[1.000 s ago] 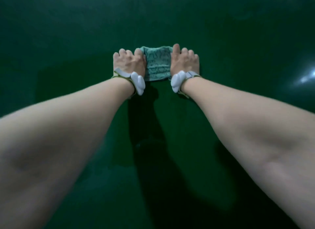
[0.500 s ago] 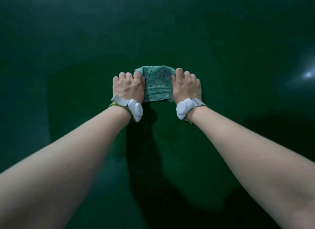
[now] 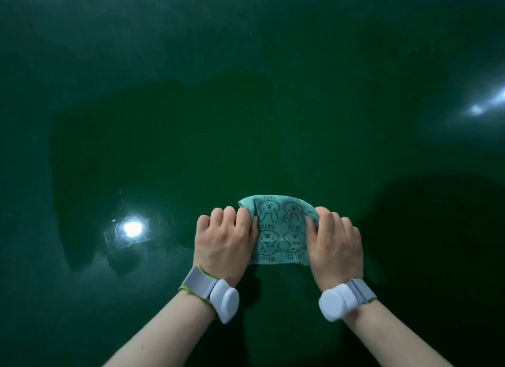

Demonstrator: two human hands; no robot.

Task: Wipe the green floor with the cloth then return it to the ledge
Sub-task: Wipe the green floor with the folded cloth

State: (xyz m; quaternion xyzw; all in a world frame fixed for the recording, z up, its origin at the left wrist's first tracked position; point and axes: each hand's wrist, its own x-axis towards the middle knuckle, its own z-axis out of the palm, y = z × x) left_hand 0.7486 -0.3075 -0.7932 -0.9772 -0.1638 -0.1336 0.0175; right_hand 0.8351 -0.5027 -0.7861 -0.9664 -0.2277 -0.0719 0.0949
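The green floor (image 3: 246, 107) fills the whole view. It is dark and shiny. A wide, darker patch spreads across the middle of it, from about 9 o'clock up past the center. A bright round spot of light (image 3: 132, 228) shines on the floor at 8 o'clock. Two more light spots (image 3: 476, 109) glow near the edge at 2 o'clock.

Two bare arms reach in from the bottom, at 6 o'clock. Each wrist wears a grey band with a white round piece, one on the left wrist (image 3: 218, 295) and one on the right wrist (image 3: 338, 302).

The left hand (image 3: 225, 243) and the right hand (image 3: 334, 246) press down side by side, a little below the center. The fingers (image 3: 229, 215) of both hands are curled over, and they grip the two ends of the cloth.

The cloth (image 3: 281, 230) lies flat on the floor between the hands. It is light green and folded small. It has little drawn animals on it and the word "SKIP". Its top edge bulges out toward 12 o'clock.
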